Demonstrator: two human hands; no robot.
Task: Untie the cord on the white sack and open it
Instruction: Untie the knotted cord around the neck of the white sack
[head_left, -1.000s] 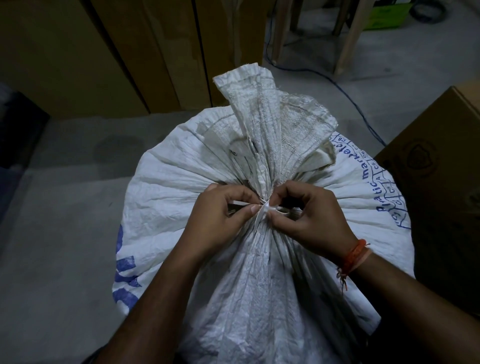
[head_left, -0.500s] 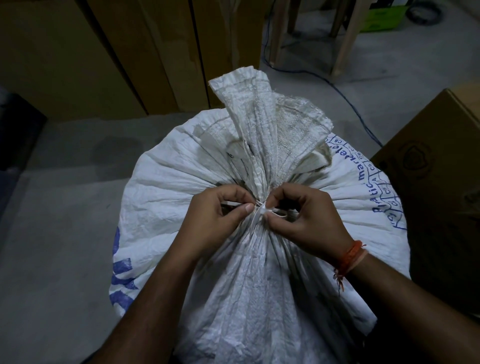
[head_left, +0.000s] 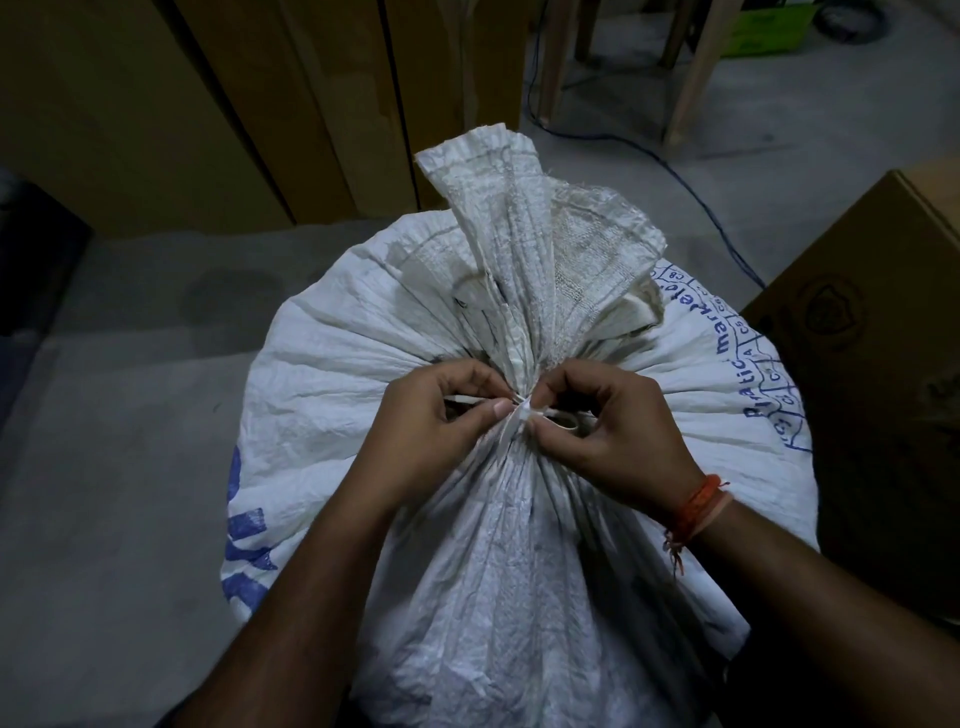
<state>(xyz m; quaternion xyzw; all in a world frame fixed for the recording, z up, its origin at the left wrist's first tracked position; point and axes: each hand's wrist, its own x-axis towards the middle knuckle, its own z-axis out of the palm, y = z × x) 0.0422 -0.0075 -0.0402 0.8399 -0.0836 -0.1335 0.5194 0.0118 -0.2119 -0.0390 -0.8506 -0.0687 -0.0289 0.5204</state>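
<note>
Grey concrete floor (head_left: 104, 493) all around, dark stain (head_left: 231, 304) on it at left. Tall brown boards (head_left: 218, 104) upright along far side, narrow dark gaps between them. Cardboard box (head_left: 878, 364) at right, faint emblem printed on near face. Blue cable (head_left: 691, 192) snaking over floor from upper middle toward box. Pale wooden furniture legs (head_left: 691, 78) standing at top right. Green object (head_left: 769, 28) beyond them on floor, dark coil (head_left: 852, 21) just beside it. Dark shape (head_left: 31, 270) at left edge, too dim to identify.
</note>
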